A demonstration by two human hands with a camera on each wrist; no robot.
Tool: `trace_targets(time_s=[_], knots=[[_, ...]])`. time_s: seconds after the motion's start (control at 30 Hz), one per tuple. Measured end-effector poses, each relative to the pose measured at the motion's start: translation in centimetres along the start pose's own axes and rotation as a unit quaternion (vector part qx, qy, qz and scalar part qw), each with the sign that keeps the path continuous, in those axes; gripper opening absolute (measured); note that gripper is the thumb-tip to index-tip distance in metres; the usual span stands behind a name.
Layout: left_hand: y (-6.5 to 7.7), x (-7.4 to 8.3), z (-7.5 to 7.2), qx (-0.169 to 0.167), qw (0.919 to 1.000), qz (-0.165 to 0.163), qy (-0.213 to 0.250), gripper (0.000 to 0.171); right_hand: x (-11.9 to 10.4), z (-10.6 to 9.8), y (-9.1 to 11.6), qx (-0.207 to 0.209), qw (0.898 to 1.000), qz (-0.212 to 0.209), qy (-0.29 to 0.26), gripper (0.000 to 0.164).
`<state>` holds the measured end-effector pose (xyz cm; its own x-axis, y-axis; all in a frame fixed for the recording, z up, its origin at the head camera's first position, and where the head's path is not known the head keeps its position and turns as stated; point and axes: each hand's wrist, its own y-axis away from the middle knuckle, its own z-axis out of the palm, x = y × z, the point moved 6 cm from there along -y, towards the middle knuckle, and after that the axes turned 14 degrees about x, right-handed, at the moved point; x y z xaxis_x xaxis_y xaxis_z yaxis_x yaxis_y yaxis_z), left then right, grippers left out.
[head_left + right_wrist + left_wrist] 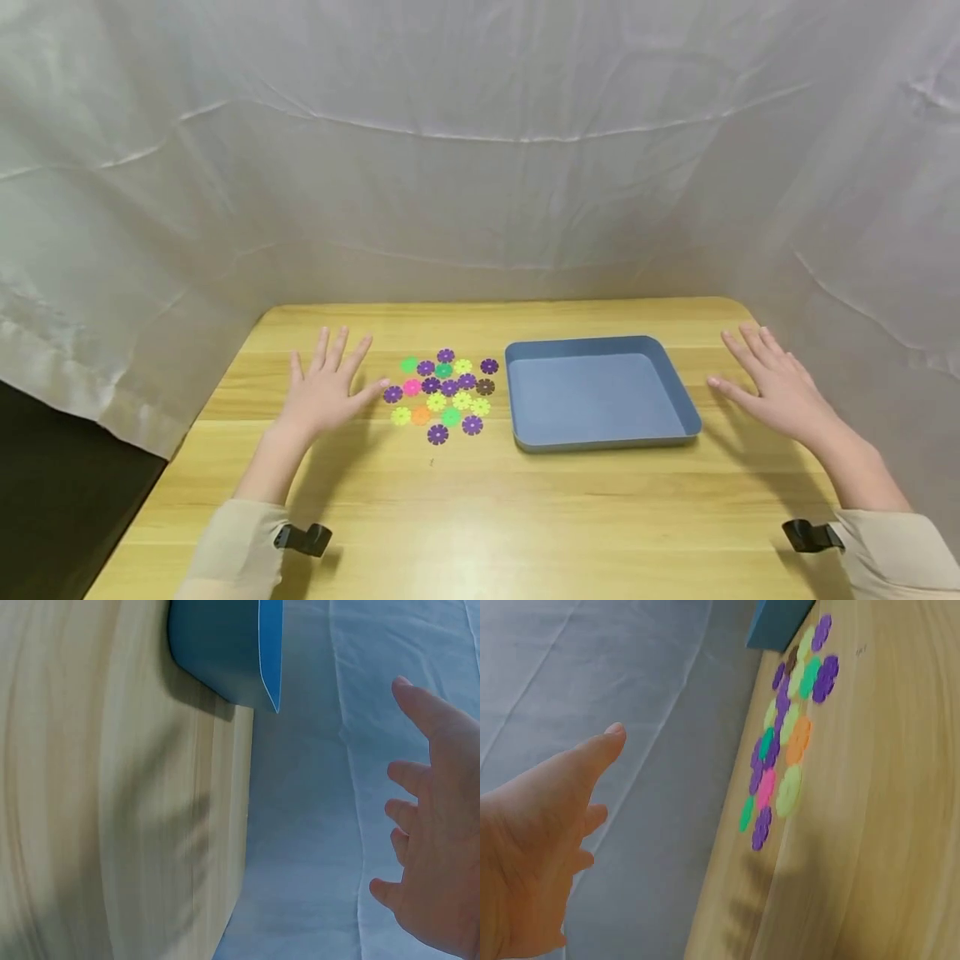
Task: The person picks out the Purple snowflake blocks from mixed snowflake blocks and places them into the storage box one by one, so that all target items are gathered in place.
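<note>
Several flat, notched plastic discs (448, 387) in purple, yellow, green, orange, pink and brown lie loosely grouped on the wooden table. To their right sits a blue-grey rectangular tray (600, 400) with low walls and nothing in it. My left hand (324, 396) hovers over the table left of the discs, fingers spread and holding nothing. Its shadow falls on the wood below in the left wrist view. Beyond the tray's right side, my right hand (772, 387) is also raised with spread fingers, apart from the tray's wall (217, 652).
The wooden table (465, 517) has rounded far corners. Pale grey curtains (480, 192) hang behind it and along both sides. A black wrist mount (303, 540) is on the left sleeve, another mount (812, 536) on the right. A dark area (60, 492) shows at the lower left.
</note>
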<state>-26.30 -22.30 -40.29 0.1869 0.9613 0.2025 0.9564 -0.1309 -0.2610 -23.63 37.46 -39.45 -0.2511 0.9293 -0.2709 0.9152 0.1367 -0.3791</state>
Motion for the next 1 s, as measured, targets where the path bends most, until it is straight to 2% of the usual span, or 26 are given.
trace_targets(time_s=[0.13, 0.27, 0.47, 0.57, 0.73, 0.83, 1.0], knots=[[0.7, 1.5, -0.2, 0.022, 0.9993, 0.028, 0.011, 0.083, -0.6, 0.5, 0.8, 0.005, 1.000, -0.022, -0.009, 0.080], [1.5, 3.0, 0.1, 0.057, 0.9961, 0.053, 0.043, 0.079, -1.3, 1.3, 1.5, 0.001, 0.999, -0.033, -0.022, 0.082], [2.7, 5.1, 1.7, 0.079, 0.9881, 0.048, 0.123, 0.069, -2.0, 2.2, 2.4, -0.020, 0.999, -0.018, -0.040, 0.083], [3.1, 5.9, 2.9, 0.070, 0.9839, 0.038, 0.160, 0.064, -2.0, 2.6, 2.5, -0.040, 0.998, -0.007, -0.045, 0.084], [3.3, 6.7, 4.9, 0.025, 0.9781, 0.010, 0.207, 0.051, -1.9, 3.4, 2.5, -0.068, 0.995, 0.015, -0.078, 0.085], [3.3, 7.1, 5.7, 0.002, 0.9761, -0.008, 0.217, 0.045, -1.9, 3.8, 2.4, -0.078, 0.992, 0.026, -0.100, 0.085], [3.7, 7.3, 6.9, -0.016, 0.9775, -0.034, 0.208, 0.042, -2.1, 4.8, 2.4, -0.090, 0.991, 0.010, -0.101, 0.087]])
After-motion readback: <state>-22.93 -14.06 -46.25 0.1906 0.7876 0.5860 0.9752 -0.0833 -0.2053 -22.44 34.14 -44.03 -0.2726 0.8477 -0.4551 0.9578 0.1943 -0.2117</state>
